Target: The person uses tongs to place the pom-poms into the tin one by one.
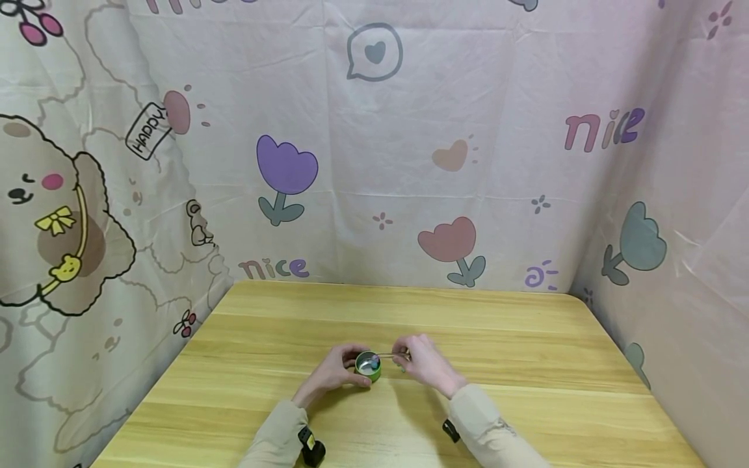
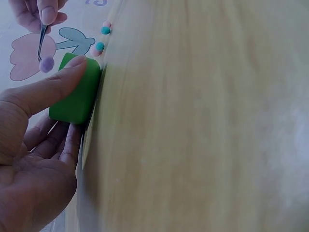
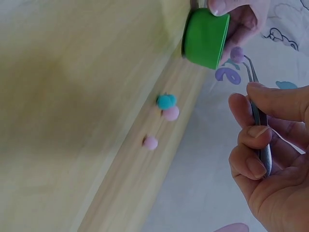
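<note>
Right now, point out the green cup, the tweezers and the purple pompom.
green cup [image 3: 205,38], right wrist view, on its side wall.
tweezers [image 3: 258,121], right wrist view, on the metal shaft between the fingers.
purple pompom [image 3: 237,53], right wrist view, on its fuzzy middle.

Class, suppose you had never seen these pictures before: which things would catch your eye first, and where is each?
First, the small green cup near the front middle of the wooden table, steadied by the left hand. Next, the right hand pinching metal tweezers whose tips hold a purple pompom beside the cup's rim. Then three loose pompoms, teal and pink, lying on the table close by.
</note>
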A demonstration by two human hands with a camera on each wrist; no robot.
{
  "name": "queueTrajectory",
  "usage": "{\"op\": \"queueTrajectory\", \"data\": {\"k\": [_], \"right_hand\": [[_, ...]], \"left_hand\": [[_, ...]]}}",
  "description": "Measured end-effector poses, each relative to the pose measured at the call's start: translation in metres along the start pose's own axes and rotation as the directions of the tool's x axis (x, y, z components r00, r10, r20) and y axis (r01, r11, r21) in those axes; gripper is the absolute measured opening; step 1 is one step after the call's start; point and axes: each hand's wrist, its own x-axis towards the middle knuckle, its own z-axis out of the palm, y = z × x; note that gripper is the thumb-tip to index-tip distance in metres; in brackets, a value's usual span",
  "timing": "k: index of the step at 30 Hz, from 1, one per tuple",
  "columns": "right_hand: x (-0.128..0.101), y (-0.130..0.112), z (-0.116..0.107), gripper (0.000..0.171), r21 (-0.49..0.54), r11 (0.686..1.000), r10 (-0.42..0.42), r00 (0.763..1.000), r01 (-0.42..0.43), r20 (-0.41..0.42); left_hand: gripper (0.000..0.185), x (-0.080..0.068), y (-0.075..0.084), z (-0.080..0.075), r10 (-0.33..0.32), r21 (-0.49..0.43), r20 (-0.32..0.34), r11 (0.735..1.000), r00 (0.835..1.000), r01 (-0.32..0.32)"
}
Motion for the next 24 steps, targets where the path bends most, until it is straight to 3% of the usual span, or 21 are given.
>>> {"op": "queueTrajectory", "data": {"k": [24], "right_hand": [[0.0011,0.0001,0.0045,0.003,-0.023,1.0,-0.017,1.0,0.017,-0.005]], "left_hand": [[0.064,0.0003,-0.0007,0.0,-0.005,0.013,-0.006,1.0,1.0,0.005]]}}
